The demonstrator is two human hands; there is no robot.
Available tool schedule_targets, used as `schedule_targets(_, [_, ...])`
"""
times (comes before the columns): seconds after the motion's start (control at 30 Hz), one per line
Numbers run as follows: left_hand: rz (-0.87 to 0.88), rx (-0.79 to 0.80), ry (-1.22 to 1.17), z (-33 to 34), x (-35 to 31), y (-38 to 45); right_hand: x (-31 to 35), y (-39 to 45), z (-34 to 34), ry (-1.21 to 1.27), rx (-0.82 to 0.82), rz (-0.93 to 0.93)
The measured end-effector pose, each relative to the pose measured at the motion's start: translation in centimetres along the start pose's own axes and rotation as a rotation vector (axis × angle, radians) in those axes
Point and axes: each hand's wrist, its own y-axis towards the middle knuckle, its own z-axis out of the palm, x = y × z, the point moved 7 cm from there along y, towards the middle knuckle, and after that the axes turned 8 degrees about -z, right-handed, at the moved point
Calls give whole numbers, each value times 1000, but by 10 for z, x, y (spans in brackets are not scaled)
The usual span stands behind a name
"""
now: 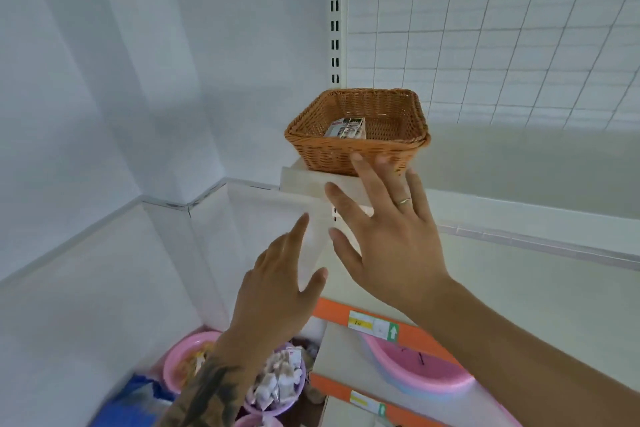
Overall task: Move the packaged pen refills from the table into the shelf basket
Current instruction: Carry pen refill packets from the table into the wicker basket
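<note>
A brown wicker basket (358, 130) stands at the left end of the upper shelf (519, 163). Inside it lies a pack of pen refills (346, 127), printed black, white and red. My right hand (384, 229) is raised just below and in front of the basket with its fingers spread and straight; the fingertips reach the basket's front wall. It holds nothing. My left hand (277, 284) hangs lower and to the left, fingers relaxed and empty. Far below, a pink bowl (277, 381) holds several more small packs.
A white wire grid (502, 28) backs the shelf, with a slotted upright (335, 10) beside it. Lower shelves carry orange price strips (374, 322) and pink basins (415, 367). Another pink bowl (187, 357) and something blue (135, 402) lie at the bottom left. White walls close the left.
</note>
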Motion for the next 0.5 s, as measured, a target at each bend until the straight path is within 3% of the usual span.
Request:
schedule_targets(0.1, [-141,70,49,30,12,-55,18,-49,17,164,86,-44])
schedule_targets(0.3, [-449,176,123,78,50,-190,97,-161,72,475,416,-138])
schedule_targets(0.5, [-727,262,295,79,87,-306,176,-243,69,667,668,-271])
